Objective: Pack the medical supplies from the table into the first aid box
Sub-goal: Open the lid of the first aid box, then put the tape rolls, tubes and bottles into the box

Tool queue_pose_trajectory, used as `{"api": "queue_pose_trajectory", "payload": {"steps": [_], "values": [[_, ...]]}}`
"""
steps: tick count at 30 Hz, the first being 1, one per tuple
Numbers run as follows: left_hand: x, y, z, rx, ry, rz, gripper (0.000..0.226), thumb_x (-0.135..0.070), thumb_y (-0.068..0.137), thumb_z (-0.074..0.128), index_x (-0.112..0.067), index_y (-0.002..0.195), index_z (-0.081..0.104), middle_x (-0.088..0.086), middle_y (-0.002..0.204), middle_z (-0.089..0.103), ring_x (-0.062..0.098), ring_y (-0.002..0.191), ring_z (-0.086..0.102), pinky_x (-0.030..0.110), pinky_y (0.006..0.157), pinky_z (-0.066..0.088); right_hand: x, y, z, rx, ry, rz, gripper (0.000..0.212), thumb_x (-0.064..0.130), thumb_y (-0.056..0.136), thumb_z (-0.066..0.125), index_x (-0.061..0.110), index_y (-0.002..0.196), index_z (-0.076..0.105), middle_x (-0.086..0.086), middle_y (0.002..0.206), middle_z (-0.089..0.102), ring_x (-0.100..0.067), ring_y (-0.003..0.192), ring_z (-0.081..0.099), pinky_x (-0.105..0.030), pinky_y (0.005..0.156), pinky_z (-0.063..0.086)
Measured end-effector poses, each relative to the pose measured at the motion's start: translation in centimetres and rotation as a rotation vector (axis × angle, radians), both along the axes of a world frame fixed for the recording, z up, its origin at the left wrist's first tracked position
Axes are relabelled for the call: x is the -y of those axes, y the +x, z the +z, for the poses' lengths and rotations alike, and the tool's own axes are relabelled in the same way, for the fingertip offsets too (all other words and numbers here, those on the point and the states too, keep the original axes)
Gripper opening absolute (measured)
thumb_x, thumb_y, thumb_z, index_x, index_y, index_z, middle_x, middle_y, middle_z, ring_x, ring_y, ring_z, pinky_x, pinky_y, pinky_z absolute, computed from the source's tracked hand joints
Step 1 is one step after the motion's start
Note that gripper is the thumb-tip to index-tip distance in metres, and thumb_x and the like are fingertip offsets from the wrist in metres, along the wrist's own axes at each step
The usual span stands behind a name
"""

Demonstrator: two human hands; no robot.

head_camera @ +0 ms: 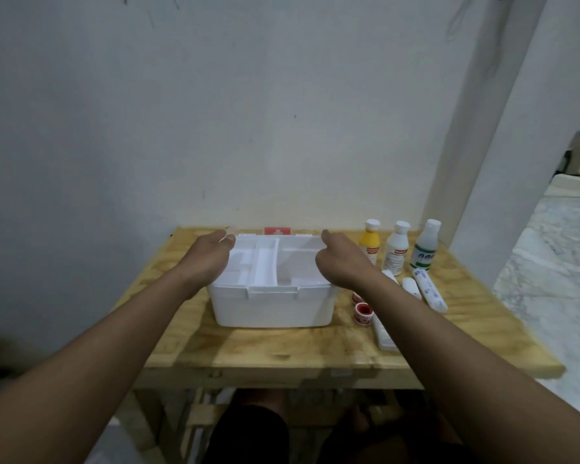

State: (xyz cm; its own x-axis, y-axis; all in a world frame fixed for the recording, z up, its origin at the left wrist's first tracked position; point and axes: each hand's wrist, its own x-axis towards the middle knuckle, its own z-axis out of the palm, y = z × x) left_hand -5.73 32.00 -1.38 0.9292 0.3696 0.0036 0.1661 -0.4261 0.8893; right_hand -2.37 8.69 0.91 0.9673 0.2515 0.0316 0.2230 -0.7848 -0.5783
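I have both hands out over the box (272, 306), which sits open near the middle of the desk (265, 346) with its front clasp facing me. My left hand (208, 259) rests at the box's far left corner and my right hand (342, 262) at its far right edge, so I judge they are there to steady the box or handle the lid (277, 231), whose red patch with a white cross shows just behind the rim. The left fingers (226, 239) are curled loosely together at that corner, pinching nothing I can make out; on the right, 1 finger points forward and the rest are folded under, and I cannot tell whether they grip the rim. Inside, a tray (265, 262) with several white compartments looks empty, so packing has not begun. The supplies wait in a group to the right of the box, within easy reach of my right hand: 3 upright bottles at the back, a yellow bottle (370, 244), a white bottle (396, 251) and a clear bottle (425, 247); 3 white rolls (429, 289) lying in front of them; 2 red tape rolls (362, 311) just beside the box; and a flat white pack (384, 333) nearest me. The yellow and white bottles carry red label bands and the clear one blue marks, all too blurred to read.
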Motion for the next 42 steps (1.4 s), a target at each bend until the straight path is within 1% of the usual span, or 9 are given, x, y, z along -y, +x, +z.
{"api": "queue_pose_trajectory", "payload": {"steps": [4, 9, 11, 17, 21, 26, 32, 36, 42], "values": [[0.3, -0.1, 0.2, 0.007, 0.082, -0.009, 0.052, -0.039, 0.106, 0.039, -0.013, 0.151, 0.044, 0.003, 0.157, 0.041, 0.025, 0.142, 0.039, 0.039, 0.119, 0.027, 0.2, -0.1, 0.1, 0.017, 0.008, 0.035, 0.058, 0.012, 0.099, 0.037, 0.003, 0.155, 0.022, -0.014, 0.160, 0.029, -0.029, 0.145, 0.031, -0.031, 0.109, 0.031], [2.8, -2.7, 1.7, 0.250, 0.548, 0.199, 0.051, -0.040, 0.106, 0.032, -0.013, 0.143, 0.054, 0.009, 0.146, 0.055, 0.031, 0.134, 0.049, 0.042, 0.110, 0.037, 1.5, -1.1, 1.0, 0.074, 0.009, 0.082, 0.058, 0.035, 0.105, 0.036, 0.010, 0.156, 0.025, -0.007, 0.162, 0.026, -0.023, 0.148, 0.025, -0.033, 0.115, 0.023], [4.8, -4.0, 1.9, 0.351, 0.660, 0.159, 0.052, -0.042, 0.106, 0.030, -0.014, 0.140, 0.058, 0.008, 0.141, 0.060, 0.031, 0.132, 0.052, 0.048, 0.110, 0.039, 2.5, -1.7, 1.5, 0.106, -0.020, 0.089, 0.057, 0.037, 0.105, 0.037, 0.010, 0.155, 0.030, -0.008, 0.161, 0.029, -0.023, 0.147, 0.028, -0.033, 0.114, 0.024], [10.1, -6.0, -0.9, 0.248, 0.973, -0.082, 0.063, -0.055, 0.103, 0.015, -0.027, 0.154, 0.036, 0.002, 0.158, 0.040, 0.028, 0.151, 0.021, 0.061, 0.119, 0.008, 6.5, -4.4, 2.1, 0.167, -0.163, 0.050, 0.056, 0.040, 0.101, 0.045, 0.016, 0.151, 0.039, -0.007, 0.153, 0.043, -0.026, 0.138, 0.042, -0.037, 0.105, 0.036], [10.7, -6.6, -2.5, 0.195, 1.141, -0.100, 0.072, -0.061, 0.098, 0.003, -0.030, 0.155, 0.032, 0.007, 0.160, 0.036, 0.034, 0.151, 0.018, 0.067, 0.116, 0.001, 9.5, -6.3, 1.0, 0.179, -0.288, 0.011, 0.056, 0.038, 0.093, 0.053, 0.021, 0.146, 0.047, -0.006, 0.140, 0.058, -0.026, 0.123, 0.057, -0.036, 0.094, 0.047], [10.6, -6.9, -3.0, 0.223, 1.208, -0.096, 0.073, -0.061, 0.099, 0.003, -0.027, 0.154, 0.036, 0.010, 0.157, 0.041, 0.036, 0.148, 0.027, 0.068, 0.116, 0.004, 11.8, -8.2, -1.4, 0.179, -0.501, 0.011, 0.045, 0.036, 0.091, 0.050, 0.019, 0.132, 0.056, -0.004, 0.132, 0.060, -0.026, 0.117, 0.056, -0.035, 0.078, 0.045], [10.7, -7.0, -3.1, 0.259, 1.199, -0.083, 0.071, -0.060, 0.100, 0.006, -0.027, 0.154, 0.037, 0.010, 0.156, 0.042, 0.034, 0.147, 0.031, 0.065, 0.116, 0.006, 13.0, -9.5, -3.3, 0.137, -0.649, 0.042, 0.061, 0.039, 0.093, 0.047, 0.014, 0.148, 0.040, -0.012, 0.145, 0.047, -0.029, 0.132, 0.045, -0.041, 0.093, 0.045], [10.7, -7.0, -3.2, 0.274, 1.207, -0.083, 0.070, -0.060, 0.100, 0.006, -0.028, 0.154, 0.036, 0.010, 0.156, 0.042, 0.033, 0.147, 0.032, 0.064, 0.117, 0.008, 13.7, -9.5, -2.9, 0.074, -0.630, 0.109, 0.058, 0.027, 0.089, 0.056, 0.015, 0.144, 0.042, -0.011, 0.139, 0.051, -0.027, 0.123, 0.051, -0.035, 0.085, 0.045], [10.7, -6.9, -3.1, 0.257, 1.189, -0.081, 0.070, -0.061, 0.099, 0.005, -0.028, 0.154, 0.035, 0.010, 0.156, 0.042, 0.033, 0.147, 0.031, 0.064, 0.116, 0.008, 14.5, -9.1, -2.3, 0.069, -0.607, 0.136, 0.063, 0.032, 0.085, 0.069, 0.027, 0.142, 0.041, -0.004, 0.138, 0.053, -0.025, 0.120, 0.050, -0.040, 0.095, 0.045]]}}
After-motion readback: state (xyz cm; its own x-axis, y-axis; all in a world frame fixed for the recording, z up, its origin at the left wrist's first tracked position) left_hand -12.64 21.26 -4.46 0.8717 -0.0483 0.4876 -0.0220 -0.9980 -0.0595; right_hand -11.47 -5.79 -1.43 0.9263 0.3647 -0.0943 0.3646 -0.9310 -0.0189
